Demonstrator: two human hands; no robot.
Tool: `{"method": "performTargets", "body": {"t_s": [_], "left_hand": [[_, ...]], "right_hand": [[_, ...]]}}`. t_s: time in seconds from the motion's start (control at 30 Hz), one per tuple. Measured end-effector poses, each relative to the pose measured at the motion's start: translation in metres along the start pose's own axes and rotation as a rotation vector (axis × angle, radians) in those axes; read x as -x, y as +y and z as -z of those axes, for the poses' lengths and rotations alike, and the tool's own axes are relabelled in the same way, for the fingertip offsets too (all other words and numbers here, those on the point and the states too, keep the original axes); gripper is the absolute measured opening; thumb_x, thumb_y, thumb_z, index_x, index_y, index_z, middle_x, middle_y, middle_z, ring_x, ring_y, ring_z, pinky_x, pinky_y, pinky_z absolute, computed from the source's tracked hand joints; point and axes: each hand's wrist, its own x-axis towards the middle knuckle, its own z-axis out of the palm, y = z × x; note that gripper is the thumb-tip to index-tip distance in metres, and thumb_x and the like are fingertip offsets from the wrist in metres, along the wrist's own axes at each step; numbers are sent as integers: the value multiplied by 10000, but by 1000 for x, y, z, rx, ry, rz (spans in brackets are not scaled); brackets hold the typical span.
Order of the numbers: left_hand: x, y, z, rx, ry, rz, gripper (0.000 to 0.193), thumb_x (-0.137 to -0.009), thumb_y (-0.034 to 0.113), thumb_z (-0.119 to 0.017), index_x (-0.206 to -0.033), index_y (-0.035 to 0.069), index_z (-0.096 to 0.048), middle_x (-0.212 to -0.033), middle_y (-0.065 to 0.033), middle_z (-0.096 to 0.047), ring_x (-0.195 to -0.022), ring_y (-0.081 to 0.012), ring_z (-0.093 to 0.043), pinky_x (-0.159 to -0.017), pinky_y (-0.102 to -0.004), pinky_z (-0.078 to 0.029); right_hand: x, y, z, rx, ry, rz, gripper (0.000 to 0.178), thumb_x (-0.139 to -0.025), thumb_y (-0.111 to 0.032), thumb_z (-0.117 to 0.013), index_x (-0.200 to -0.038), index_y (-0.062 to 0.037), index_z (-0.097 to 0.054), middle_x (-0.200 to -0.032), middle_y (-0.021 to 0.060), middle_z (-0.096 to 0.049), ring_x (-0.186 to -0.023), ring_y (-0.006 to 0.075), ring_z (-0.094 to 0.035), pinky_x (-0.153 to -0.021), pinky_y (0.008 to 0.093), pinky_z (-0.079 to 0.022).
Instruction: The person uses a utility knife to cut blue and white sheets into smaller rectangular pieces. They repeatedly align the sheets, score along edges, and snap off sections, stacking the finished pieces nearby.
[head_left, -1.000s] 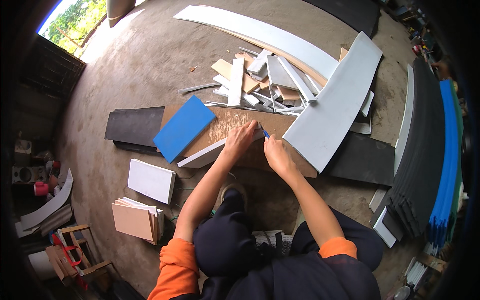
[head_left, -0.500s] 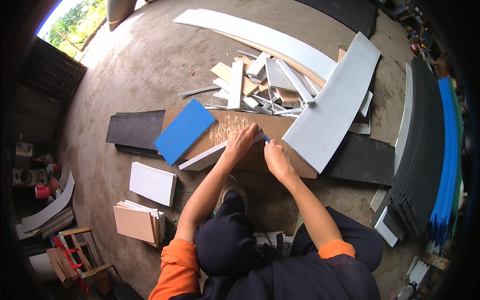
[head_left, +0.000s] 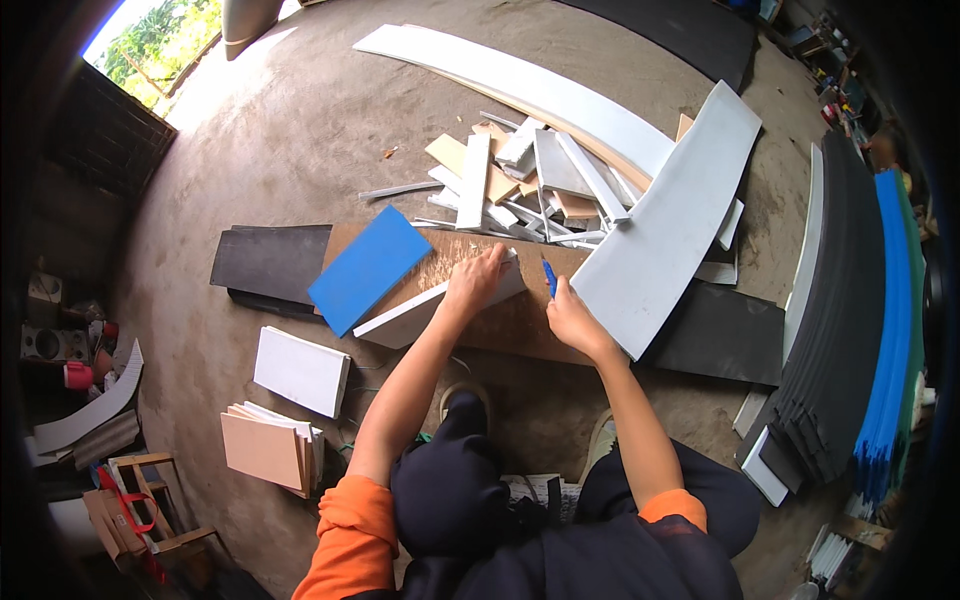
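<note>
Clutches a white panel (head_left: 405,320) near its far right end with the left hand (head_left: 475,281), fingers bent over the upper edge. Grasps a blue-handled tool (head_left: 550,280) in the closed right hand (head_left: 576,318). Hands apart from each other, with a strip of brown board (head_left: 540,330) in the gap between panel and tool.

On the right, just beside the tool hand, the slanting edge of a long white sheet (head_left: 665,235), laid over the board's right end. Beyond the far edge, a heap of offcuts (head_left: 475,180), crowding close to the board. To the left, a blue panel (head_left: 370,270), flat on the board. More room farther left, across open concrete floor (head_left: 255,160).

White panel above the brown board, tilted, one face toward the body; long axis slanting from near left to far right. Left end close to the board's near edge and just beside the blue panel's near corner. Tool set steeply across that line, tip away from the body and slightly left, clear of the panel; butt hidden in the palm.
</note>
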Motion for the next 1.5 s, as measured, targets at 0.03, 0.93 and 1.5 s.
{"method": "performTargets", "body": {"t_s": [0.03, 0.93, 1.5], "left_hand": [[0, 0, -1, -10, -8, 2, 197, -839, 222, -508, -938, 59, -458, -808, -158, -611, -708, -342, -598, -594, -424, -474], [8, 2, -5, -72, 2, -61, 216, -813, 221, -551, -903, 54, -448, -744, -101, -591, -662, -281, -614, -540, -394, -481], [19, 11, -9, -110, 47, -137, 121, -787, 108, -498, -886, 55, -452, -723, -99, -581, -627, -256, -617, -508, -367, -485]], "right_hand": [[1, 3, 1, -52, -40, -53, 280, -886, -149, -413, -1012, 98, -373, -809, 333, -551, -799, 476, -537, -680, 514, -427], [1, -21, -29, 332, -24, -182, 299, -916, -265, -389, -891, 32, -422, -678, 244, -588, -688, 401, -599, -576, 459, -497], [6, -15, -32, 265, -28, -194, 288, -908, -266, -411, -899, 22, -419, -688, 261, -583, -689, 412, -593, -566, 479, -492]]}}
